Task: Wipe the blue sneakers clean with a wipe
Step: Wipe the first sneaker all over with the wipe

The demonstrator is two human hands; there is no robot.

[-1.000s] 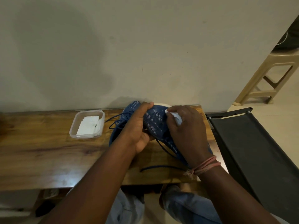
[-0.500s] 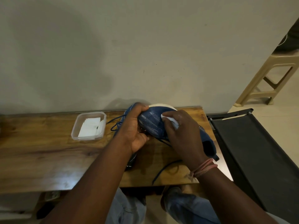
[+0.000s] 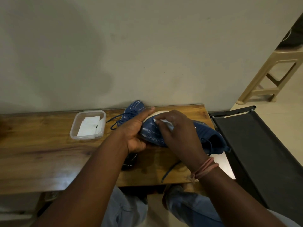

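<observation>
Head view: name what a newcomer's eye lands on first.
First, the blue sneaker at the right end of the wooden table, gripped at the toe by the left hand while the right hand presses a white wipe onto it. Next, the clear tub of wipes to the left, and the second sneaker behind.

A wooden tabletop [image 3: 41, 154] stands against a plain beige wall [image 3: 147, 46], a black frame [image 3: 262, 153] and beige plastic stool [image 3: 278, 71] on the right.

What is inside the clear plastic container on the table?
The clear plastic container holds folded white wipes, stacked flat, with a small dark mark at their right edge. How many there are, and anything beneath them, is hidden.
</observation>
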